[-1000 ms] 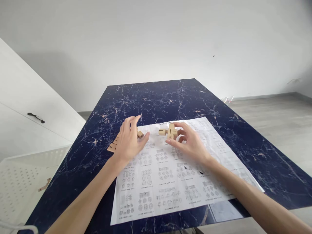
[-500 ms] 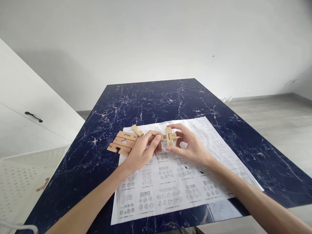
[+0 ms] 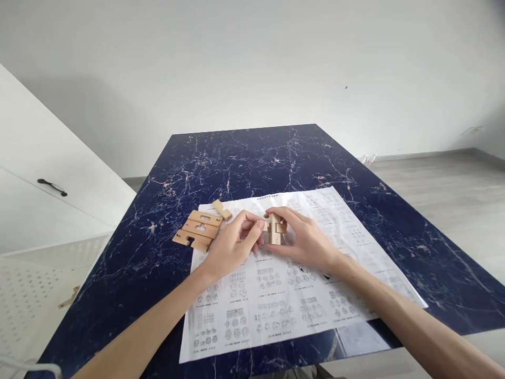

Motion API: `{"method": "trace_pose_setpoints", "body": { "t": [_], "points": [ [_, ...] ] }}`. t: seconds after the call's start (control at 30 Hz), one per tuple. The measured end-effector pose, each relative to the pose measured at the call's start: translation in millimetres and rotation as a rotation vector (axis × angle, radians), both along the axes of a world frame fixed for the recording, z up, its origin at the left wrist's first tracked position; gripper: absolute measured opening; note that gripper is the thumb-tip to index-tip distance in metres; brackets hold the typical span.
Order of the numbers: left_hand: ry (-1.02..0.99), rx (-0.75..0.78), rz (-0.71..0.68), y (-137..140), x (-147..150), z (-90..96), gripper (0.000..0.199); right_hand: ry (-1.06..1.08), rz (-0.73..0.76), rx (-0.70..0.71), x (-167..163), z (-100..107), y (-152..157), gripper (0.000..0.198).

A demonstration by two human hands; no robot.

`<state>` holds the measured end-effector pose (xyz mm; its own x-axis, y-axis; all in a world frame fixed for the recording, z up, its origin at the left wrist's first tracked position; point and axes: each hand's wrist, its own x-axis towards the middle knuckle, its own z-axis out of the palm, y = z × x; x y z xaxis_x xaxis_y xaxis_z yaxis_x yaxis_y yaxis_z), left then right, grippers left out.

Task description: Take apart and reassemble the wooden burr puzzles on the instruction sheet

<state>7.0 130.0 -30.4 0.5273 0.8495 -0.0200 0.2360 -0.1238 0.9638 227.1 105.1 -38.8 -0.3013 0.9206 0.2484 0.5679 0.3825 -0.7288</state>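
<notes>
Interlocking wooden blocks (image 3: pixel 275 237): right hand (image 3: pixel 303 232) half-curled around them, likely steadying; left hand (image 3: pixel 236 239) nearly closed, pinching protruding end (image 3: pixel 265 227).

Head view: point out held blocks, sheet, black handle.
Held blocks (image 3: pixel 275 235), head view: near face.
Sheet (image 3: pixel 295 288), head view: printed middle.
Black handle (image 3: pixel 52 186), head view: middle of its bar.

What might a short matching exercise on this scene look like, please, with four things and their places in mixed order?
1. Printed sheet
2. Numbered wooden boards
3. Joined blocks
4. Black handle

A. Held in the left hand and right hand
B. On the white cabinet
C. Beneath both hands
D. By the sheet's left edge

Pairs: 1-C; 2-D; 3-A; 4-B
</notes>
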Motion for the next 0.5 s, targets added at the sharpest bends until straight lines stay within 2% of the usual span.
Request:
{"method": "trace_pose_setpoints", "body": {
  "t": [0.27, 0.5],
  "points": [
    [-0.055, -0.055, -0.036, -0.8, -0.6, 5.7, 0.031, 0.069, -0.004, 0.028, 0.6, -4.2, -2.9, 0.057],
    [-0.065, -0.089, -0.055, -2.1, -1.5, 2.1, 0.034, 0.082, 0.021, 0.028, 1.5, -5.8, -2.9, 0.055]
  ]
}}
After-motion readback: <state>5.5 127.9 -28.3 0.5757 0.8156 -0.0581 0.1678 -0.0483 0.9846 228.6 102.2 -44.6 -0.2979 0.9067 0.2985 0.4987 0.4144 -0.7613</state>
